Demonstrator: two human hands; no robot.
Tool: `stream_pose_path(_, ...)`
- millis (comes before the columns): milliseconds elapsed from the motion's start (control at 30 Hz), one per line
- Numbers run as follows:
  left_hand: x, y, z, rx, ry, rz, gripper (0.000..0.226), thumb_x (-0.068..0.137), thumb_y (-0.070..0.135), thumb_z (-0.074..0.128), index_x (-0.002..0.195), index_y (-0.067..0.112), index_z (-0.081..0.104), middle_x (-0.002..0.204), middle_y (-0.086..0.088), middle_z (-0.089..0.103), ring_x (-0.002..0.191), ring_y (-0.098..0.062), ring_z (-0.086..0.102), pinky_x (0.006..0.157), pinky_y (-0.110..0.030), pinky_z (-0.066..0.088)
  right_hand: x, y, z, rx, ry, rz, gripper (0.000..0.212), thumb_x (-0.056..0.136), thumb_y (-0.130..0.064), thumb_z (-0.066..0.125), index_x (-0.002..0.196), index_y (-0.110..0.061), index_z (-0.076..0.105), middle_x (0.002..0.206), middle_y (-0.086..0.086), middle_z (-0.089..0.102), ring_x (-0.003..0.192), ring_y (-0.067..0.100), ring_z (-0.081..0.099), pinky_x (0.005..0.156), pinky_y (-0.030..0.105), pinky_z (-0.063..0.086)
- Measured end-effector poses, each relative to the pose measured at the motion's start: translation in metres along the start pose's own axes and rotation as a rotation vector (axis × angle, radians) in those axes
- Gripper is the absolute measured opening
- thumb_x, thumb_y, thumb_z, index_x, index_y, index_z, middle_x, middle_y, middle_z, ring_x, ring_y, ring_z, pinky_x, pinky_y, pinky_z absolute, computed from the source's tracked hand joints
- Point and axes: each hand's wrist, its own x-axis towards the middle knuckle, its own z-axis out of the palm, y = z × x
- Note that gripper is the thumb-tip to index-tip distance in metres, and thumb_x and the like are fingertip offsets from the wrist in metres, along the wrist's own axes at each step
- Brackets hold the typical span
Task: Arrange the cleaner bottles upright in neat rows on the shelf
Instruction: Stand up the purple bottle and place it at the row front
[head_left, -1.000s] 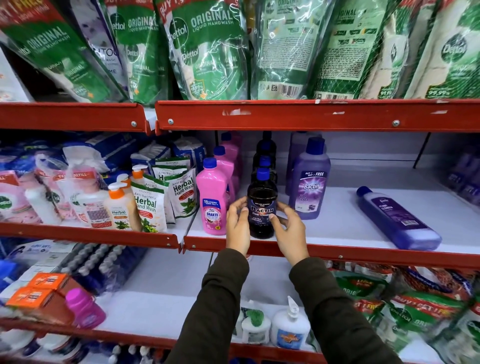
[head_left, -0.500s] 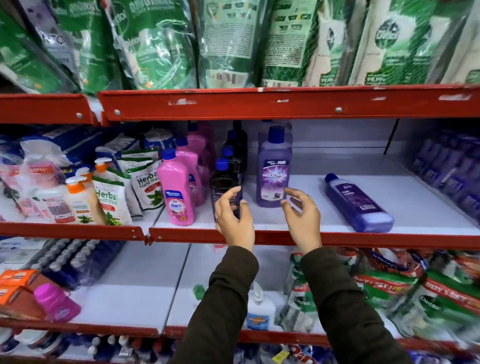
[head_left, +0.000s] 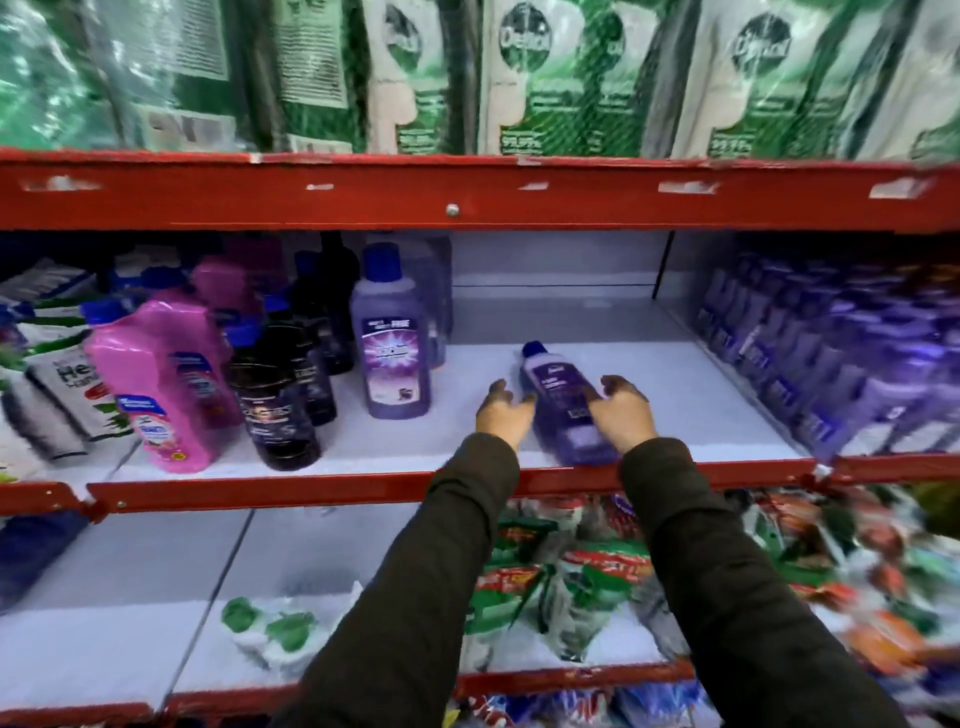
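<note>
A purple cleaner bottle with a blue cap lies on its side on the white middle shelf, cap pointing away. My left hand is at its left flank and my right hand at its right flank, fingers curled and spread. Whether they touch the bottle is blurred. To the left stand an upright purple bottle, a row of dark bottles and a row of pink bottles.
Packed purple bottles fill the neighbouring bay to the right. Green refill pouches hang over the red upper shelf edge. Herbal handwash pouches sit far left. Pouches and pump bottles crowd the lower shelf.
Both hands left the upright dark bottle and moved right to either side of the lying purple bottle. The view swung right with them.
</note>
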Motion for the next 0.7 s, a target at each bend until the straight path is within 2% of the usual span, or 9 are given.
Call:
stream_pose_path(67,0.022,-0.003,0.015,0.069,-0.030,-0.099,0.053,0.088,0.034,0.064,0.128,0.000,0.057,0.133,-0.022,0.063,0.120,-0.037,0.062,0.105,-0.044,0.049,0.018,0.007,-0.007,-0.026,-0.110,0.065,0.051,0.096,-0.035,0.056,0.133,0.000,0.058,0.138,0.023,0.060,0.127,0.037,0.057,0.110,0.039,0.042)
stream_pose_path(133,0.039,-0.004,0.023,0.038,-0.035,-0.143,0.054,0.080,0.039,0.067,0.116,-0.002,0.065,0.120,-0.024,0.070,0.106,-0.039,0.069,0.097,-0.047,0.056,0.028,0.008,-0.011,-0.011,-0.201,0.070,0.053,0.095,-0.045,0.054,0.121,-0.001,0.066,0.125,0.021,0.069,0.113,0.038,0.064,0.103,0.043,0.048)
stream_pose_path(233,0.043,0.001,0.027,-0.045,-0.019,-0.171,0.053,0.074,0.032,0.074,0.113,0.000,0.060,0.115,-0.025,0.070,0.098,-0.038,0.072,0.093,-0.048,0.058,0.034,0.010,-0.011,0.001,-0.243,0.039,0.056,0.095,-0.051,0.051,0.114,-0.001,0.069,0.116,0.021,0.071,0.106,0.038,0.066,0.095,0.040,0.051)
stream_pose_path(333,0.020,0.018,0.024,-0.093,-0.031,-0.176,0.044,0.081,0.024,0.072,0.118,0.002,0.061,0.118,-0.023,0.070,0.100,-0.037,0.071,0.095,-0.048,0.057,0.036,0.015,-0.008,0.119,-0.226,0.049,0.054,0.093,-0.048,0.057,0.118,0.000,0.068,0.118,0.020,0.071,0.099,0.035,0.067,0.086,0.035,0.051)
stream_pose_path(433,0.002,0.032,0.020,-0.179,-0.020,-0.124,0.033,0.088,0.015,0.067,0.119,0.006,0.065,0.122,-0.020,0.069,0.109,-0.038,0.068,0.100,-0.048,0.054,0.031,0.015,-0.006,0.388,-0.173,0.057,0.050,0.091,-0.037,0.066,0.122,0.002,0.065,0.120,0.022,0.070,0.093,0.032,0.067,0.082,0.033,0.054)
stream_pose_path(533,-0.011,0.041,0.013,-0.294,-0.005,-0.021,0.036,0.089,0.009,0.067,0.125,0.008,0.061,0.129,-0.014,0.066,0.108,-0.035,0.066,0.099,-0.044,0.054,0.019,0.006,-0.009,0.572,-0.137,-0.003,0.045,0.090,-0.027,0.070,0.125,0.000,0.061,0.123,0.019,0.069,0.093,0.028,0.067,0.072,0.028,0.055)
stream_pose_path(600,-0.020,0.043,0.003,-0.336,0.002,0.072,0.037,0.090,0.004,0.064,0.127,0.010,0.060,0.130,-0.007,0.064,0.100,-0.025,0.063,0.092,-0.038,0.054,0.011,-0.003,-0.012,0.630,-0.127,-0.055,0.045,0.088,-0.022,0.072,0.126,-0.002,0.060,0.124,0.016,0.068,0.101,0.029,0.068,0.072,0.026,0.056)
stream_pose_path(700,-0.034,0.043,-0.021,-0.320,0.010,0.212,0.040,0.093,0.006,0.062,0.131,0.014,0.057,0.112,0.008,0.064,0.088,-0.008,0.062,0.071,-0.020,0.057,-0.004,-0.018,-0.011,0.679,-0.149,-0.101,0.048,0.085,-0.019,0.075,0.128,-0.007,0.057,0.126,0.014,0.067,0.111,0.031,0.067,0.081,0.034,0.059)
